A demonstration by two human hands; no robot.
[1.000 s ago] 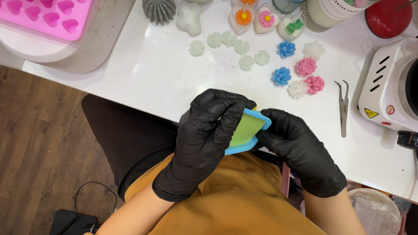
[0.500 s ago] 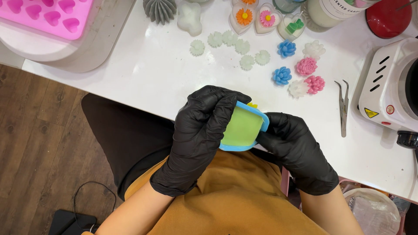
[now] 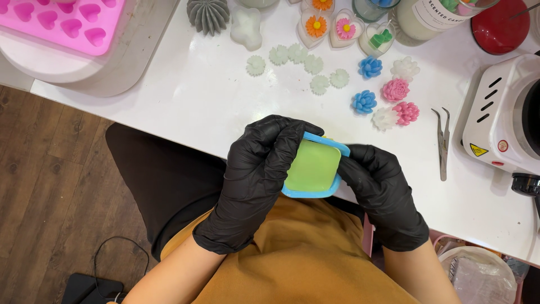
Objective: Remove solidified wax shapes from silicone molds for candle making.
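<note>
Gripping blue mould (image 3: 313,193) (green wax face now flatter toward camera), both gloved hands (image 3: 256,169) closed.

Bright, even light falls from above; the white table (image 3: 185,95) is nearly washed out, with only faint, soft shadows. Black gloves show small sheens. Everything looks sharp, with no blur and no obvious bending at the edges.

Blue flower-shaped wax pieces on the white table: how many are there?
2. One blue flower-shaped wax piece lies below the heart-shaped dishes; the other lies just below it, left of the pink flowers. None seems hidden.
</note>
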